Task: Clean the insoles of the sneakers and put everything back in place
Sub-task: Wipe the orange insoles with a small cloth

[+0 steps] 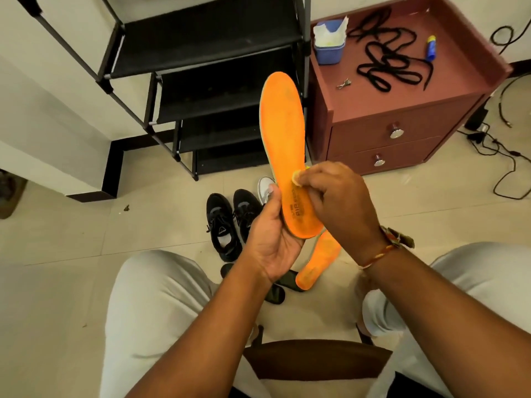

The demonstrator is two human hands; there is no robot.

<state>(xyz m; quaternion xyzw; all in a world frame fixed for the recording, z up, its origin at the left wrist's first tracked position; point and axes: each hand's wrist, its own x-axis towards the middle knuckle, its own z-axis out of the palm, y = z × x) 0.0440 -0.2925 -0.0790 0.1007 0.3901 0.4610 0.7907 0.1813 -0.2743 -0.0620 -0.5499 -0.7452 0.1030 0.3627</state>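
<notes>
My left hand [271, 239] grips the heel end of an orange insole [283, 130], held upright in front of me. My right hand [336, 193] pinches a small pale wipe [298, 177] and presses it against the insole's middle. A second orange insole [319, 262] lies on the floor below my hands, beside two dark insoles [277, 293]. A pair of black sneakers [230, 222] stands on the tiles, and the toe of a white sneaker [265, 186] shows behind my left thumb.
A black shoe rack [207, 81] stands ahead. To its right, a brown cabinet [402, 110] carries a blue tub of wipes [329, 44], black laces [388, 56], a blue tube [431, 47] and keys [343, 84]. Cables [500, 150] trail on the floor at right.
</notes>
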